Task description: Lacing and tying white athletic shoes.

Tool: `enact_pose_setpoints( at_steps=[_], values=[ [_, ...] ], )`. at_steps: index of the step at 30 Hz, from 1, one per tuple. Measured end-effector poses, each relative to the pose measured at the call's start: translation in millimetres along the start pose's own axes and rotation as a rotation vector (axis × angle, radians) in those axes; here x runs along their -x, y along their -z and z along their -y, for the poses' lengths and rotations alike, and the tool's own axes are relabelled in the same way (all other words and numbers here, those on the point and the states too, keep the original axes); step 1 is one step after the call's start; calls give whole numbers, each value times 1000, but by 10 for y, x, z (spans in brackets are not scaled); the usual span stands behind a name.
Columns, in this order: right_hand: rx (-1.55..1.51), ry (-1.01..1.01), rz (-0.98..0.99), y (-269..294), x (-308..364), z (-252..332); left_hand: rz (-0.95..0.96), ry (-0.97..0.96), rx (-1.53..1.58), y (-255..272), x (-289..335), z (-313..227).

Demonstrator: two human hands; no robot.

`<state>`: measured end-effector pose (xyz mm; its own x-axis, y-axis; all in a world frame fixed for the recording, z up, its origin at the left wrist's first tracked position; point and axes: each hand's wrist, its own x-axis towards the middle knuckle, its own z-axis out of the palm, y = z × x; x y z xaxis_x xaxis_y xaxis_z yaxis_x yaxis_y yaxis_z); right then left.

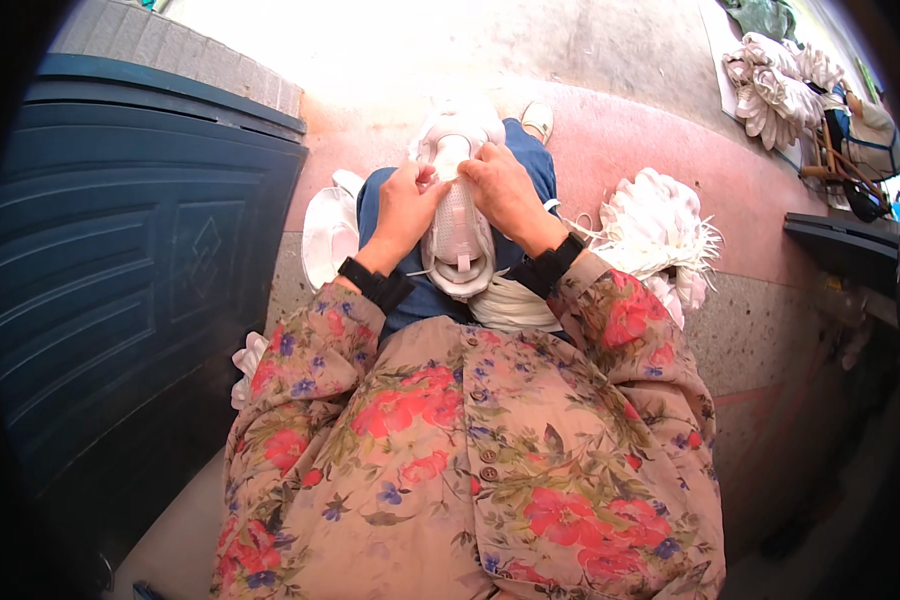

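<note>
So the person is sitting with a white shoe upper resting on their lap, toe end pointing away, and both hands are working at its far end. The left hand is pinched shut on the left edge of the upper near the top, and the right hand is closed on the right edge, fingers curled over it, probably so the piece stays stretched and steady between them. Lap seems to act as the work surface here, no counter in sight. Just right of the knees there's a heap of white uppers on the reddish floor, close enough to grab from. Another white piece lies just left of the leg. Far right there's a second pile of white pieces next to some kind of basket or frame, can't tell what's in it. A dark blue door fills the left side.
</note>
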<state>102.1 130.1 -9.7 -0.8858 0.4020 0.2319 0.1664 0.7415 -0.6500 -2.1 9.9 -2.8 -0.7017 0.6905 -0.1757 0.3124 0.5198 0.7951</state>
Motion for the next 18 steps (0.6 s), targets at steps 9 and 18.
enact_pose_setpoints(
  at_steps=[9, 18],
  values=[
    [-132, 23, 100, -45, -125, -24, -56, -307, -199, -45, 15, 43],
    [-71, -109, 117, -28, -72, -88, -24, -182, -106, 1, 34, 34]
  ],
)
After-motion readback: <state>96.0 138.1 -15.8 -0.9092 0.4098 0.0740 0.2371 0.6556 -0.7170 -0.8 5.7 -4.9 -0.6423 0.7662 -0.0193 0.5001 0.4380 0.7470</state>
